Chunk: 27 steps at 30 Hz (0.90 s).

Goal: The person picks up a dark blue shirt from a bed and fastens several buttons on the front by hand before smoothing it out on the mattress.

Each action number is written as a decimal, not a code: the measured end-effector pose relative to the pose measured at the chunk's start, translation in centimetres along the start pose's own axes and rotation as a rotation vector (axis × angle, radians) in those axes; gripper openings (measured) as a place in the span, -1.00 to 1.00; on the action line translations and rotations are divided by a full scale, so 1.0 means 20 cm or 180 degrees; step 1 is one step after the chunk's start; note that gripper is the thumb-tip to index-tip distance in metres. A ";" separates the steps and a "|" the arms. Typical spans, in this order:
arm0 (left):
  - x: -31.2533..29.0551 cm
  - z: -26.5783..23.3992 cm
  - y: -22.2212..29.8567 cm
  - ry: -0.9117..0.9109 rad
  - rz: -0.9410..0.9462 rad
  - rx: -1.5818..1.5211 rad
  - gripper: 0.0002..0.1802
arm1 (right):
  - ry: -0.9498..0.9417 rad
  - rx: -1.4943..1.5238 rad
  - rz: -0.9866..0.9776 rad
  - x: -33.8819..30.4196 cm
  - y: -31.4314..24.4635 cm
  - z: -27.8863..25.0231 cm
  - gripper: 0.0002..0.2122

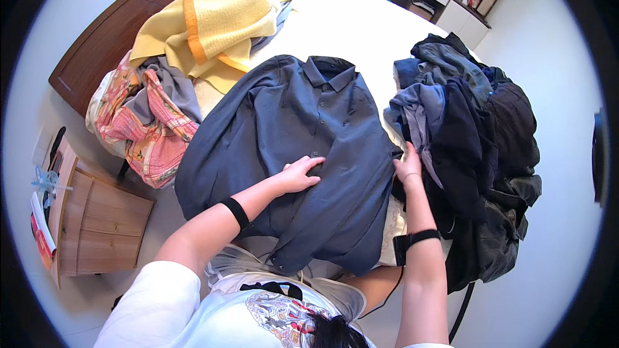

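A dark grey button-up shirt (258,135) lies front side up on the bed, its collar pointing away from me and its buttons running down the middle. One sleeve is folded across the front, with the cuff near my lap. My left hand (300,175) rests on the shirt front beside the button line, fingers stretched out. At the shirt's right edge, my right hand (408,166) pinches a bit of its dark cloth between thumb and fingers. The underside of the shirt is hidden.
Dark clothes (471,135) are heaped on the right, close to my right hand. A yellow blanket (225,19) and pink patterned bedding (155,129) lie bunched at the left. Beyond the shirt stretches a white bed sheet (348,19). A wooden bedside cabinet (103,219) stands at the left.
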State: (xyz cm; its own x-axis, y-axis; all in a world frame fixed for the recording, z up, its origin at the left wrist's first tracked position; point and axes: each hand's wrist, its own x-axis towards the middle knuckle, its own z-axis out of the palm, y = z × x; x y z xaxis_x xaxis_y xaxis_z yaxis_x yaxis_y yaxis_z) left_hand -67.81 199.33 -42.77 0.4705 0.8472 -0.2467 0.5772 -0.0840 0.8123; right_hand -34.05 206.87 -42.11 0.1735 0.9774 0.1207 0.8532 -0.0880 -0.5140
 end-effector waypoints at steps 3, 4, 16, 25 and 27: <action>-0.01 0.01 -0.05 0.0231 -0.0247 0.0059 -0.18 | 0.0324 0.0153 -0.1161 -0.30 -0.14 0.03 -0.32; -0.05 -0.01 -0.07 0.0236 -0.0220 0.0123 -0.18 | 0.0123 0.0127 -0.1267 -0.43 -0.21 0.01 -0.28; 0.00 -0.01 -0.12 -0.0033 -0.0295 -0.0521 -0.39 | -0.0747 -0.0265 0.0091 -1.18 -0.17 -0.22 -0.43; -0.14 -0.11 0.11 -0.0421 -0.0444 -0.1268 -0.36 | -0.0396 -0.0090 0.0124 -1.36 -0.15 -0.19 -0.72; -0.09 -0.07 0.03 -0.0365 -0.0326 -0.1134 -0.38 | -0.0151 0.0133 0.0120 -1.36 -0.10 -0.14 -0.73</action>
State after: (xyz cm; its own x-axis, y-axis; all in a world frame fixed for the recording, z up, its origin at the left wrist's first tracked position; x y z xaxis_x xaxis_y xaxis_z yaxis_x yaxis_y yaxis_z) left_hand -69.28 198.55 -41.13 0.5056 0.7760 -0.3771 0.3666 0.2024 0.9081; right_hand -39.11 179.88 -41.92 0.1808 0.9816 0.0606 0.8250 -0.1179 -0.5527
